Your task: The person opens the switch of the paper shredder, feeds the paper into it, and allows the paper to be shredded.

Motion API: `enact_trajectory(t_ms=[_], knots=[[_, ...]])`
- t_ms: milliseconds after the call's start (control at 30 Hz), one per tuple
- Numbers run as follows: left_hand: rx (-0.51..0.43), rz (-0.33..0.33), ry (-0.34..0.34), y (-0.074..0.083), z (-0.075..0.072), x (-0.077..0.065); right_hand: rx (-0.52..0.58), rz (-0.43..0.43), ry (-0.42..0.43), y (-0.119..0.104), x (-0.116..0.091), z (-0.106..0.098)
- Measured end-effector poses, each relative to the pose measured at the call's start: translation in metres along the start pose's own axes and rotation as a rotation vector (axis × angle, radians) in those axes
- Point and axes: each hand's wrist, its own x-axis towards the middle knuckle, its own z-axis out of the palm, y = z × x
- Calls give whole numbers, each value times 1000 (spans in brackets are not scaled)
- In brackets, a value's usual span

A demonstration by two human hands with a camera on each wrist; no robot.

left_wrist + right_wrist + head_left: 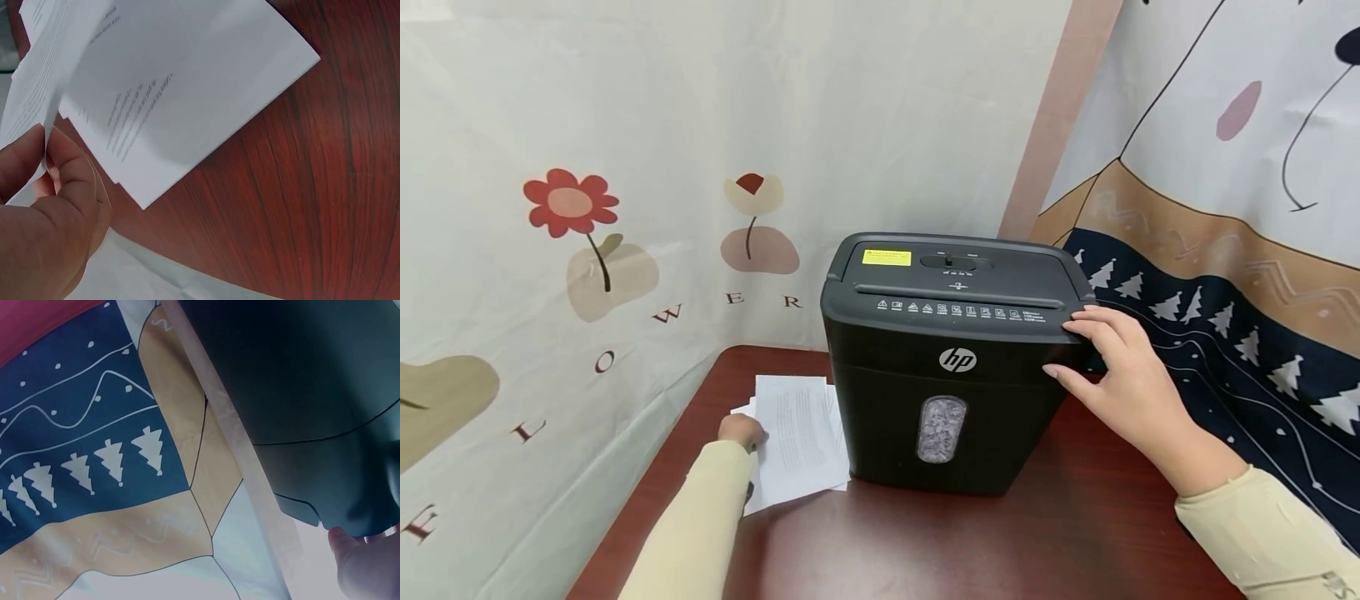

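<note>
A black paper shredder (887, 417) with an hp logo stands upright on the table, paper shreds showing through its front window (943, 429). My right hand (1123, 375) rests on the shredder's top right corner, fingers on the upper edge and thumb against the front. To the shredder's left, my left hand (742, 430) pinches a printed sheet (37, 94) between thumb and fingers at its edge. In the left wrist view that sheet is lifted and bent above a stack of printed paper (187, 112) lying on the table.
The dark red wooden table (910, 550) has its left edge just past the papers. A pale curtain (887, 108) with flower prints hangs behind, and a patterned cloth (1247, 333) with white trees hangs close on the right. The shredder's feed slot (958, 296) runs across its top.
</note>
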Motion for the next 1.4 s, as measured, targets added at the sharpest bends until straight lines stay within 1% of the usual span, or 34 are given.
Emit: enact_trajectory(t_ms=[33,67,100,133,200,267,300,367,400,467,500,567,600,633,733,800,900,1000,1100,1267,1400], knots=[[8,9,-8,-2,-2,0,-2,-2,2,0,0,0],[-3,13,-14,-4,-4,0,-2,-3,4,0,0,0],[12,23,-20,-6,-7,-1,-2,-6,5,0,1,1],[0,22,-23,-8,-9,-1,-2,-7,5,0,1,1],[33,44,-31,-11,-15,-3,-2,-11,3,0,2,2],[23,52,-28,-14,-21,-5,0,-12,0,-1,2,3],[-6,48,-24,-15,-23,-6,0,-11,-2,-1,3,3],[-108,29,-19,-16,-28,-9,1,-14,-3,-1,3,3],[-194,12,-12,-16,-30,-11,5,-16,-3,-1,3,3],[-328,-15,3,-16,-34,-14,4,-15,-11,-1,3,2],[-370,-22,7,-15,-36,-15,6,-14,-15,-1,4,1],[-398,-26,8,-13,-41,-16,4,-9,-25,0,4,0],[-429,-33,13,-12,-43,-17,0,-4,-33,0,5,0],[-433,-36,14,-11,-45,-17,-5,2,-39,0,5,-1],[-483,-52,20,-9,-50,-17,-12,8,-50,0,5,-2],[-490,-47,17,-8,-54,-19,-11,10,-54,0,5,-2],[-482,-21,6,-8,-60,-23,-5,9,-59,0,5,-2],[-491,29,-10,-6,-67,-28,-2,14,-61,0,5,-3],[-521,58,-23,-4,-75,-33,-1,21,-66,0,5,-5],[-555,96,-16,4,-89,-40,-1,29,-73,0,6,-7],[-564,133,8,10,-103,-47,-4,31,-76,0,5,-8]])
